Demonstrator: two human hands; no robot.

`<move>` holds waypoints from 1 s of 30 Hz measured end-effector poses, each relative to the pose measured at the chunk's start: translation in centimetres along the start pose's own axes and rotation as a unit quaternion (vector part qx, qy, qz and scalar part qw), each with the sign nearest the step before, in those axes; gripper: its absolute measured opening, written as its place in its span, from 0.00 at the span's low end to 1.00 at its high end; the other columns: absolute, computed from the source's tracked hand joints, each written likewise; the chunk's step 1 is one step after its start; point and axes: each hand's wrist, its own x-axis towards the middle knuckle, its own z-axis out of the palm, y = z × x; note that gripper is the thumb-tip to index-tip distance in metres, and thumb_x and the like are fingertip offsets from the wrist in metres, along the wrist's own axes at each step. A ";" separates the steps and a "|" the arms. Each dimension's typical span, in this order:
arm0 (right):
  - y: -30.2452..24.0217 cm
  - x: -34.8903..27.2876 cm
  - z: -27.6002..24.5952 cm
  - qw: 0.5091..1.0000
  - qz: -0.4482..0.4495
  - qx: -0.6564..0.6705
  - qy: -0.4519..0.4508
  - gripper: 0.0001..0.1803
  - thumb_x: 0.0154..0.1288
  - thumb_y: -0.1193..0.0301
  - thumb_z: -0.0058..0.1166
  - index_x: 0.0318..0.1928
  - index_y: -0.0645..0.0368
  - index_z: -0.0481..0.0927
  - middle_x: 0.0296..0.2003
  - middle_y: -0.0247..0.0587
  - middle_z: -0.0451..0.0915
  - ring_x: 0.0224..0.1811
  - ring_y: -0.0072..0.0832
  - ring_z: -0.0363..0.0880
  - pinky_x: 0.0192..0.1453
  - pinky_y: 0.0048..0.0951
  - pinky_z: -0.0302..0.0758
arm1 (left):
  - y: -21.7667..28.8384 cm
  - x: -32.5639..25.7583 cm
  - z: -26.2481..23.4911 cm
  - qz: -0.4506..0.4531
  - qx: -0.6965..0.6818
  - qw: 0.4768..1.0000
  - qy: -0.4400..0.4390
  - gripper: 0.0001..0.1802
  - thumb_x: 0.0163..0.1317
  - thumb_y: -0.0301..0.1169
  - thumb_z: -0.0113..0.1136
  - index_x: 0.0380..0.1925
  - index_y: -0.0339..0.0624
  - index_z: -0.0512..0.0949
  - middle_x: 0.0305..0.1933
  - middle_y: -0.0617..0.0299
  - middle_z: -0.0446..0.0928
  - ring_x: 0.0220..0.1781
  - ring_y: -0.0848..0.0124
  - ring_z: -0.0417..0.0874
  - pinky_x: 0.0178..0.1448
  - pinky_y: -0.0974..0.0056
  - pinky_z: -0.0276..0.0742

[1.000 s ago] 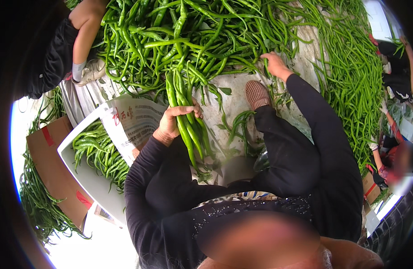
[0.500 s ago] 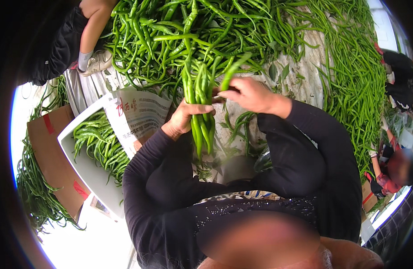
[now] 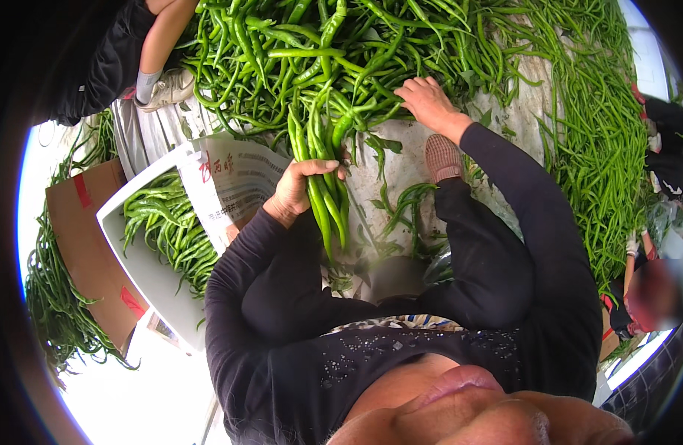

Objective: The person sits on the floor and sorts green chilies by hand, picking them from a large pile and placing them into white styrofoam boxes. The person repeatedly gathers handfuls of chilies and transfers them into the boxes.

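My left hand [image 3: 291, 189] is closed round a bunch of long green chili peppers [image 3: 326, 200], held upright with tips pointing toward me. At the edge of the big pile of green chili peppers [image 3: 282, 63], my right hand [image 3: 432, 107] lies with its fingers stretched out, over or touching the nearest peppers; nothing shows in its grip. A few loose peppers with leaves [image 3: 408, 204] lie on the pale sheet between my legs and the pile.
On my left stands a white box [image 3: 145, 176] with a newspaper [image 3: 241, 178] over its rim and peppers inside. A cardboard flap [image 3: 85, 245] lies beyond it. One person's shoe [image 3: 167, 90] rests beside the pile, and other people work at far right by more peppers [image 3: 586, 148].
My right hand has moved away from the bunch, up and right to the pile; the pepper it held no longer shows in it. My left hand keeps the bunch, shifted slightly left.
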 end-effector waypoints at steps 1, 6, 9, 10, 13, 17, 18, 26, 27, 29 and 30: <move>-0.8 -0.4 -0.8 0.999 0.018 0.045 -0.010 0.14 0.60 0.71 0.56 0.48 0.57 0.77 0.41 0.39 0.73 0.47 0.38 0.73 0.52 0.39 0.69 | 0.2 -0.4 -0.3 0.011 -0.004 1.000 0.010 0.23 0.50 0.23 0.59 0.49 0.33 0.71 0.44 0.56 0.76 0.36 0.68 0.78 0.42 0.61 0.78; -2.6 -5.0 -3.4 0.975 0.052 0.191 -0.097 0.14 0.60 0.70 0.57 0.46 0.58 0.76 0.39 0.41 0.74 0.42 0.41 0.75 0.45 0.38 0.74 | 1.4 -1.2 -1.4 0.049 -0.045 0.998 -0.020 0.24 0.52 0.27 0.58 0.51 0.34 0.67 0.46 0.56 0.71 0.37 0.67 0.76 0.42 0.60 0.79; -3.5 -8.3 -3.8 0.953 -0.045 0.185 -0.233 0.16 0.57 0.69 0.59 0.47 0.57 0.77 0.39 0.41 0.74 0.44 0.42 0.75 0.49 0.38 0.74 | 1.4 -1.3 -1.4 0.078 -0.028 0.997 -0.003 0.24 0.52 0.28 0.58 0.50 0.34 0.67 0.46 0.55 0.69 0.36 0.66 0.75 0.43 0.59 0.78; -3.5 -9.3 -3.5 0.948 -0.098 0.142 -0.266 0.19 0.55 0.69 0.61 0.49 0.58 0.76 0.41 0.43 0.76 0.48 0.42 0.74 0.53 0.40 0.72 | 1.3 -1.3 -1.5 0.084 -0.024 0.996 -0.002 0.24 0.52 0.28 0.58 0.50 0.34 0.67 0.46 0.55 0.69 0.36 0.66 0.75 0.44 0.59 0.78; -3.5 -9.0 -4.3 0.930 -0.067 0.128 -0.338 0.21 0.55 0.70 0.60 0.51 0.59 0.76 0.44 0.46 0.76 0.52 0.42 0.72 0.57 0.43 0.71 | 1.0 -1.3 -1.7 0.064 -0.020 0.998 -0.002 0.25 0.52 0.28 0.58 0.51 0.34 0.67 0.47 0.55 0.70 0.37 0.66 0.75 0.45 0.59 0.78; -1.5 -2.6 0.5 0.997 -0.063 0.046 -0.003 0.22 0.62 0.78 0.48 0.58 0.66 0.69 0.57 0.51 0.70 0.62 0.44 0.67 0.67 0.41 0.65 | 0.9 -1.2 -1.7 0.054 -0.017 0.998 0.000 0.25 0.52 0.27 0.58 0.52 0.34 0.67 0.47 0.55 0.70 0.38 0.66 0.76 0.45 0.58 0.78; -1.6 -0.4 -0.1 0.995 -0.060 0.072 0.027 0.22 0.61 0.80 0.46 0.58 0.66 0.69 0.56 0.50 0.70 0.62 0.44 0.66 0.68 0.41 0.64 | 1.0 -1.4 -1.7 0.055 -0.018 0.998 0.006 0.25 0.52 0.27 0.58 0.52 0.34 0.67 0.48 0.55 0.70 0.38 0.66 0.76 0.45 0.58 0.78; 0.9 3.5 0.6 0.988 -0.059 -0.070 -0.127 0.14 0.57 0.77 0.47 0.45 0.58 0.75 0.41 0.47 0.76 0.48 0.43 0.75 0.57 0.44 0.68 | 0.8 -0.4 -1.9 0.050 -0.030 0.998 -0.001 0.25 0.53 0.26 0.58 0.53 0.34 0.68 0.47 0.56 0.74 0.38 0.67 0.78 0.45 0.58 0.78; 1.0 2.8 0.8 0.991 -0.053 -0.028 -0.122 0.13 0.57 0.77 0.46 0.44 0.59 0.75 0.40 0.48 0.77 0.47 0.44 0.75 0.55 0.44 0.70 | 0.8 -0.5 -2.0 0.054 -0.037 0.998 -0.004 0.25 0.53 0.25 0.59 0.53 0.34 0.69 0.47 0.56 0.75 0.38 0.66 0.79 0.44 0.58 0.79; 1.4 1.0 0.2 0.991 -0.045 0.013 -0.128 0.13 0.58 0.77 0.46 0.45 0.59 0.75 0.40 0.44 0.77 0.47 0.44 0.75 0.51 0.42 0.71 | 1.0 -0.8 -1.8 0.056 -0.041 0.998 -0.005 0.25 0.53 0.25 0.58 0.52 0.34 0.69 0.46 0.56 0.74 0.38 0.67 0.79 0.44 0.58 0.80; 1.6 0.0 -0.5 0.991 -0.057 0.018 -0.117 0.13 0.59 0.76 0.46 0.46 0.58 0.75 0.40 0.44 0.77 0.47 0.43 0.75 0.51 0.42 0.71 | 1.1 -0.8 -1.6 0.056 -0.045 0.997 -0.008 0.24 0.53 0.25 0.58 0.52 0.34 0.69 0.46 0.56 0.74 0.38 0.67 0.79 0.44 0.58 0.80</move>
